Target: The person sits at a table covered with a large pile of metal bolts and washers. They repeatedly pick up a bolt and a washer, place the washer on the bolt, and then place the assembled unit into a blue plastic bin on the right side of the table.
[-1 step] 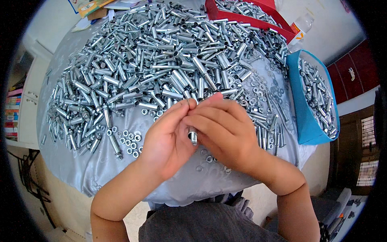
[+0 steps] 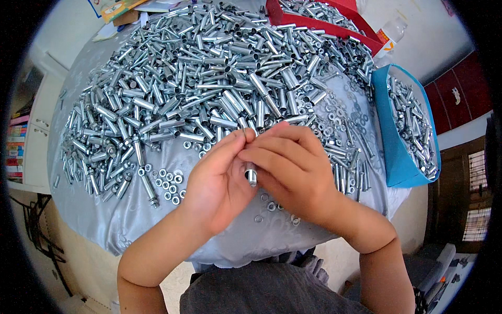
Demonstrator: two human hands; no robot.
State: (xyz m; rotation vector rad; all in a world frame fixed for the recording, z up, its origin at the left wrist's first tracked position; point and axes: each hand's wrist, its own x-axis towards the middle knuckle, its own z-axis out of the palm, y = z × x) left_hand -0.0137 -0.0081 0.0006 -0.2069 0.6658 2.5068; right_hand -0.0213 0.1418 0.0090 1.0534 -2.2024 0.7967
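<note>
Metal sleeve bolt [image 2: 251,174] sits pinched between both hands, just in front of the big bolt heap [image 2: 209,78] on the tabletop [image 2: 104,220]. Left hand [image 2: 217,180] and right hand [image 2: 290,172] close their fingertips around it, apparently fitting a part; further twisting likely needs a steady grip.

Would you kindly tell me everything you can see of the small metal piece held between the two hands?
The metal piece is a short, shiny, silver-coloured cylinder, like the sleeves heaped on the table behind it. Only its lower end shows, pointing down toward the grey cloth and standing roughly upright. The left hand and right hand close around its upper part, fingertips meeting above it, so its top is hidden. It hangs clear of the cloth, over a few loose nuts.
</note>
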